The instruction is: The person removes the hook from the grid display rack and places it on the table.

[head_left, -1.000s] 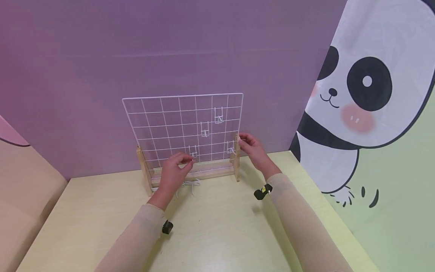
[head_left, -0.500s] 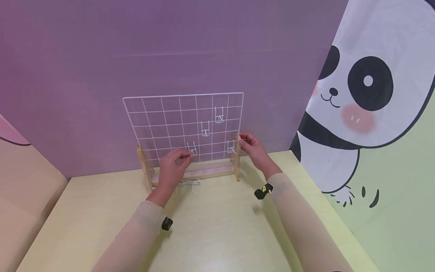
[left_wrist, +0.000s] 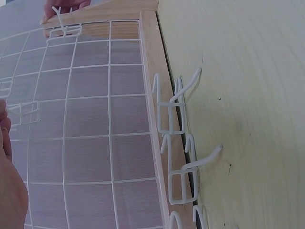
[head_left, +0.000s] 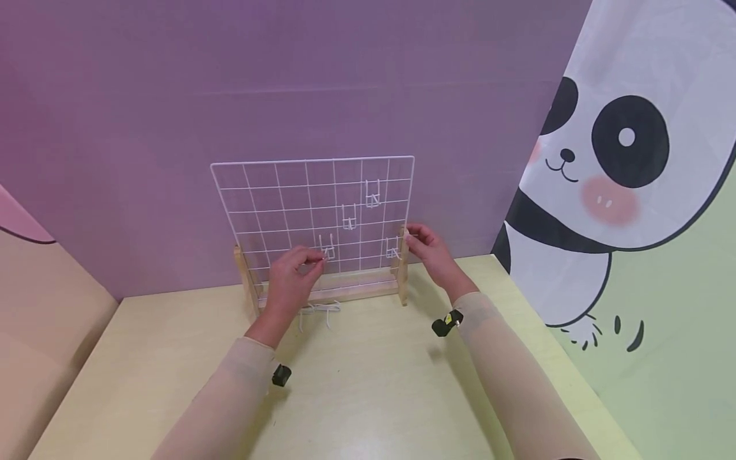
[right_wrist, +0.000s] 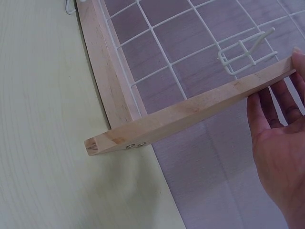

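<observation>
My left hand (head_left: 290, 278) pinches the front prong of a white wire hook (left_wrist: 29, 113) low on the white wire grid panel (head_left: 313, 160). The hook's two upper ends stand against the grid, a little left of its middle. Only the edge of that hand shows in the left wrist view. On the other side, my right hand (right_wrist: 286, 148) grips the upper end of the stand's right wooden upright (right_wrist: 190, 107), thumb on one side and fingers on the other. Three more hooks hang on the grid: an upper one (head_left: 372, 199), a middle one (head_left: 349, 223) and one beside the upright (right_wrist: 238, 55).
Several loose white hooks (left_wrist: 170, 117) lie along the wooden base bar (left_wrist: 155, 57), on the pale tabletop (head_left: 356, 383). Behind the stand rises a purple wall (head_left: 310, 83). A panda picture (head_left: 627, 198) covers the wall at the right.
My left hand has risen slightly with the hook, which tilted midway and now stands straighter and higher against the grid. The right hand keeps its grip on the upright.
</observation>
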